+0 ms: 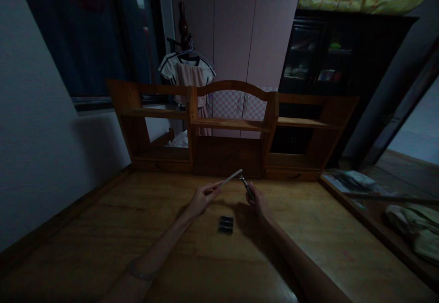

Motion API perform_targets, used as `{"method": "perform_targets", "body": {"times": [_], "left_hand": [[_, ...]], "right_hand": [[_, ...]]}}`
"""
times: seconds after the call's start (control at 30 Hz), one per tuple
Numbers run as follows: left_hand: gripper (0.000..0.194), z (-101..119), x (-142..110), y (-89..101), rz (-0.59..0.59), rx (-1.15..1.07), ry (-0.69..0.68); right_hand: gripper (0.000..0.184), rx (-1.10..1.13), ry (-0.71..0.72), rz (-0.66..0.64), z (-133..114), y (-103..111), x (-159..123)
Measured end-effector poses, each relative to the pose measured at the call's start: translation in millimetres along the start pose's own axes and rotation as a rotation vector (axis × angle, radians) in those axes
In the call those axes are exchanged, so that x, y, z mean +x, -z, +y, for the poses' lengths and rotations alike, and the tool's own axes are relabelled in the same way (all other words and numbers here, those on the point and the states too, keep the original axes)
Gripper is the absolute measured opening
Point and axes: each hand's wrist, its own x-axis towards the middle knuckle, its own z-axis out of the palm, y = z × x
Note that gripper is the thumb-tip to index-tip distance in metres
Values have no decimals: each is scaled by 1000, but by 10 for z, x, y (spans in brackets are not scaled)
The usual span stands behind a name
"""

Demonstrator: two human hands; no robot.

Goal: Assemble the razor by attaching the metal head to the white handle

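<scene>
My left hand (202, 199) is closed on the lower end of a thin, pale, flat strip (231, 178), which slants up to the right. In my right hand (258, 199) is a slim razor (247, 188) with a dark handle and a small silver head. The razor's head sits close to the strip's upper end; whether they touch I cannot tell. Below and between the hands, a small group of three black pieces (226, 225) lies on the wooden desk (164, 248). The dim light hides their finer detail.
A wooden shelf unit (233, 123) stands along the desk's far edge. A white wall (41, 124) borders the left side. To the right, lower down, lie a pale cloth bag (414, 230) and some plastic-wrapped items (356, 179). Behind stand a pink wardrobe (233, 42) and hanging clothes (188, 72).
</scene>
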Motion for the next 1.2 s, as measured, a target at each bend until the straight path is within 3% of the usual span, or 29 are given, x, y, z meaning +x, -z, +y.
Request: {"method": "perform_targets", "body": {"times": [0.2,0.43,0.57,0.87,1.03,1.2], "left_hand": [[49,-83,0,8,-56,20,11],[54,-171,46,65,9,-65,93],[63,-133,6,84,-41,-143,208],[61,-194,8,51,-32,-169,208],[60,-216,6,47,-32,-146,219],[57,-176,-4,54,0,-171,199]], "right_hand": [[52,-154,211,89,-46,31,-66],[45,-258,367,159,-160,30,-169],[45,-278,368,179,-182,35,-174],[43,-299,411,185,-217,36,-203],[43,-204,374,94,-189,24,-184],[47,3,225,-7,-151,-1,-135]]}}
